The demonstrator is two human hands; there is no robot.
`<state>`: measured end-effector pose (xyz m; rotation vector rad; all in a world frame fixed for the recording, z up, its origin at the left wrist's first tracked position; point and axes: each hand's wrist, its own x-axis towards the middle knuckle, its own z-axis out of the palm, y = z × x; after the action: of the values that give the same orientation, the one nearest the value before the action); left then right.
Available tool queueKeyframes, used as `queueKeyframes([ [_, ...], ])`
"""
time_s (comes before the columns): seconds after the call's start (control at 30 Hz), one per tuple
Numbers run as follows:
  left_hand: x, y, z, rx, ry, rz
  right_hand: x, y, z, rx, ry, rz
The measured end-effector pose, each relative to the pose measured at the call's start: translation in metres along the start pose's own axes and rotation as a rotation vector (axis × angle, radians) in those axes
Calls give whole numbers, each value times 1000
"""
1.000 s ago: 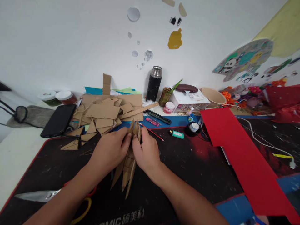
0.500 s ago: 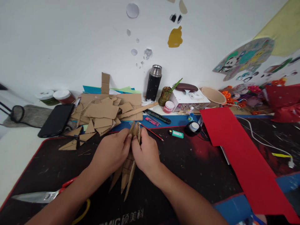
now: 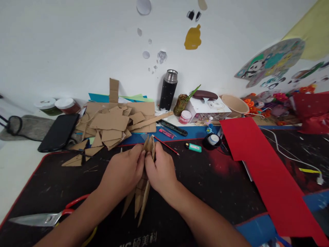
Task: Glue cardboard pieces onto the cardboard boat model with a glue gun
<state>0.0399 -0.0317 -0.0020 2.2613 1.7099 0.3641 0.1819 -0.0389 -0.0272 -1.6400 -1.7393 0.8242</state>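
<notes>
Between my two hands is a brown cardboard piece (image 3: 140, 193) made of several long pointed strips, its tips fanned toward me. My left hand (image 3: 125, 168) grips it from the left side, thumb and fingers pressed near its upper end. On the other side my right hand (image 3: 160, 168) pinches the same end, thumb close to the left thumb. Where the strips meet is partly hidden by the fingers. Scissors with red handles (image 3: 36, 219) lie under my left forearm, blades pointing left.
Cardboard scraps (image 3: 110, 121) are heaped at the back left beside a black phone (image 3: 59, 132). Behind my hands lie a red pencil (image 3: 167, 145), a box cutter (image 3: 172, 127) and a green lighter (image 3: 193, 147). A black flask (image 3: 168, 91) stands by the wall; red card (image 3: 267, 171) covers the right.
Both hands keep their hold on the cardboard and have shifted only slightly. The view has tilted a little, and more of the scissors' red handle shows beside my left forearm.
</notes>
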Motion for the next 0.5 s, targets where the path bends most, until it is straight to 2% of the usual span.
queueKeyframes([
  [0.3,-2,1,-7,-10,-63,22,-1,1,-2,43,-16,-2],
  [0.5,0,1,-8,-25,-131,9,2,2,-2,-16,-55,17],
])
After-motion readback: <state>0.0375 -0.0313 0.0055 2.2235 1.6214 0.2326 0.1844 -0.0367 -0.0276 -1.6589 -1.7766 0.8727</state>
